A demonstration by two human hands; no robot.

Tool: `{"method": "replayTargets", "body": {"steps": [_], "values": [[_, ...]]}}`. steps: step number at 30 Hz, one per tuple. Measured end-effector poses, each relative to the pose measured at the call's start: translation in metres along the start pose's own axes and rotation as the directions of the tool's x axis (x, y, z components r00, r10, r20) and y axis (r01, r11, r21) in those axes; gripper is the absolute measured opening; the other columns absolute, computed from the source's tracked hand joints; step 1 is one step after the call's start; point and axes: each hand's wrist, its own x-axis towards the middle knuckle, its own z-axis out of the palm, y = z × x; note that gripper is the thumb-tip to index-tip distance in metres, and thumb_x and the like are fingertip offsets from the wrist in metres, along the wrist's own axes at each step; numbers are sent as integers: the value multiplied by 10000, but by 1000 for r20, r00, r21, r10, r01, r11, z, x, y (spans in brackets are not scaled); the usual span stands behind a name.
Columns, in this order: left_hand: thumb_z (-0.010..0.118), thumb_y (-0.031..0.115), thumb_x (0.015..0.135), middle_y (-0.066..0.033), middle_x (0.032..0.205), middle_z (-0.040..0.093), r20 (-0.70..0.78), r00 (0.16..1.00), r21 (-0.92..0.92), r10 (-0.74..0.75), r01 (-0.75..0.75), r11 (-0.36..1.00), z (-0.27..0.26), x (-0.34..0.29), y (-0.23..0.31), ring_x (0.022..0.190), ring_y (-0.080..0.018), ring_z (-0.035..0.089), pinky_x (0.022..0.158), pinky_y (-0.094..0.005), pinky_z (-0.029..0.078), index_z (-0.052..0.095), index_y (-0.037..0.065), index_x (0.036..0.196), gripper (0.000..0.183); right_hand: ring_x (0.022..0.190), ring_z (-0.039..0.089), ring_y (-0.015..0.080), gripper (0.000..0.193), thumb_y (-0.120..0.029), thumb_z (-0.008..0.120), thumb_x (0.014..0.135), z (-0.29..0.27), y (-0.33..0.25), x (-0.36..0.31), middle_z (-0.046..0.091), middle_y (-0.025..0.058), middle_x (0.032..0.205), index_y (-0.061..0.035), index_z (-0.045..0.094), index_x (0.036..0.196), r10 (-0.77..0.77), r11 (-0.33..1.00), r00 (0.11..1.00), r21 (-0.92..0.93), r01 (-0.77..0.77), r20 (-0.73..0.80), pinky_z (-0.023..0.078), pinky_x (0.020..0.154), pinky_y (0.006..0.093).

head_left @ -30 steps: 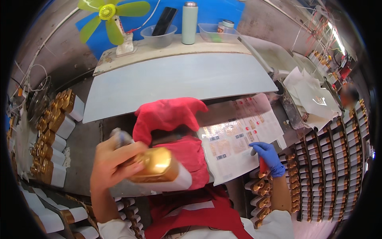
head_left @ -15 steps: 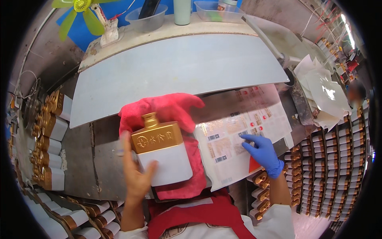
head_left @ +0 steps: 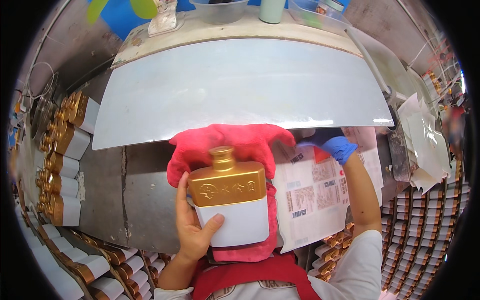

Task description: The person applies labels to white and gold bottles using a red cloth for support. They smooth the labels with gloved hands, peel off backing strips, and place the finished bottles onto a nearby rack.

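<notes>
My left hand [head_left: 195, 230] grips a flat-sided bottle [head_left: 232, 222] by its left side, thumb across the front. It is white below, gold with raised characters on the shoulder, and has a gold neck. A pink-red cloth [head_left: 222, 136] lies behind and under the bottle. My right hand [head_left: 332, 144], in a blue glove, reaches beneath the front edge of the pale board [head_left: 240, 85]; its fingers are in shadow and partly hidden. By that hand shows a red-orange patch [head_left: 321, 156]. Printed label sheets [head_left: 305, 230] lie below and beside my right forearm.
Several gold-and-white bottles [head_left: 67, 167] stand at the left, with racked bottles [head_left: 107, 287] at lower left and more racks [head_left: 425, 225] at right. Crumpled white sheets [head_left: 425, 142] lie at the right. A pale green cup [head_left: 271, 11] and clear plastic tubs [head_left: 220, 12] stand at the back.
My right hand has moved from over the label sheets to under the board's front edge. My left hand has closed on the bottle's side, and the view has shifted.
</notes>
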Motion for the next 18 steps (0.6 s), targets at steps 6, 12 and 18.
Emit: {"method": "replayTargets", "body": {"steps": [6, 12, 18], "values": [[608, -62, 817, -158, 1389, 383, 21, 1000, -15, -3, 3, 1000, -2, -2, -2, 1221, -236, 475, 1013, -368, 397, 18, 61, 1493, 905, 1079, 554, 276, 727, -517, 778, 640, 23, 29, 30, 610, 141, 1155, -78, 579, 1185, 19, 963, 1000, 268, -14, -16, 431, 927, 376], [586, -45, 816, -138, 1413, 345, 3, 1000, 2, 4, -4, 1000, 5, -4, -2, 1266, -222, 414, 1052, -350, 334, 51, 41, 1492, 867, 1015, 579, 291, 429, -345, 712, 783, 49, 41, 28, 627, 140, 1092, -76, 617, 1103, -3, 980, 926, 185, 78, -377, 452, 884, 353], [550, -63, 829, -143, 1397, 368, 47, 998, 156, 51, -58, 986, -1, -5, -8, 1269, -219, 403, 1062, -347, 307, 51, 49, 1497, 841, 655, 580, 236, 134, -134, 711, 768, 10, -67, -80, 641, 103, 851, -35, 638, 822, -63, 996, 804, 18, 92, -591, 462, 592, 339]]}}
